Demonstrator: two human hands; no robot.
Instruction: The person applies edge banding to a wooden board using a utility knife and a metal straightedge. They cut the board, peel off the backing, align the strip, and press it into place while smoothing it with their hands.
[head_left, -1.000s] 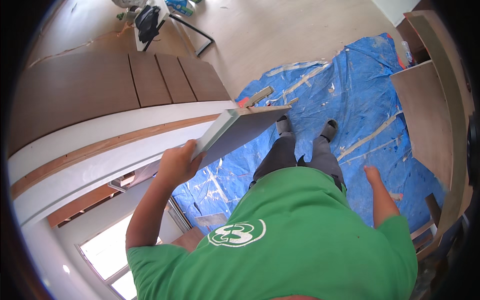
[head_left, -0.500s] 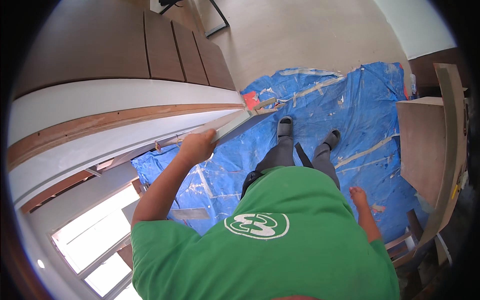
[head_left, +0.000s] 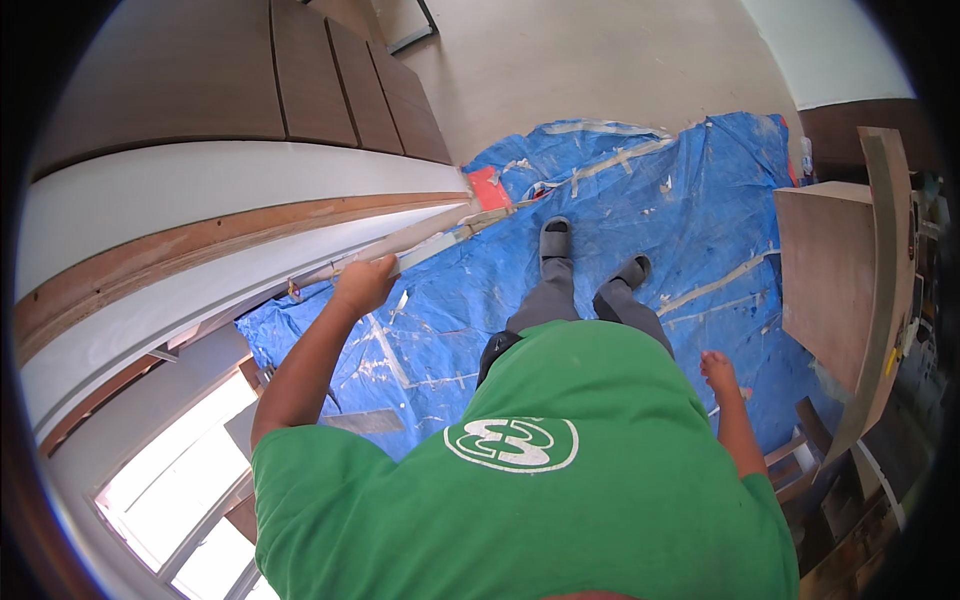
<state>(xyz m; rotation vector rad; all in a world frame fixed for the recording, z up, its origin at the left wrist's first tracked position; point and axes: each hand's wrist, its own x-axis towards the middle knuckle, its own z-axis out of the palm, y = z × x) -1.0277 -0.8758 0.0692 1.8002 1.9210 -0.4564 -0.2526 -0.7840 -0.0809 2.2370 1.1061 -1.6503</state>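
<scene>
My left hand [head_left: 367,287] is closed on the near end of a long, narrow pale board [head_left: 432,248], which shows mostly its edge. The board runs away from me beside the wooden door frame [head_left: 235,228], low over the blue sheet [head_left: 450,330]; whether it touches the frame I cannot tell. Out to my right side hangs my right hand [head_left: 717,370], its fingers curled, and nothing shows in it. Below that hand lies more of the blue sheet.
Brown cabinet panels [head_left: 170,80] rise at the far left. On the right stand a wooden box [head_left: 825,270] and a tall curved board [head_left: 885,240], with scraps of wood behind. A flat grey strip [head_left: 365,422] lies on the sheet. Bare floor [head_left: 600,60] stretches beyond.
The board has tipped from showing its broad face to a thinner edge, and its far end sits lower. My left hand stays closed on it. The view has shifted slightly.
</scene>
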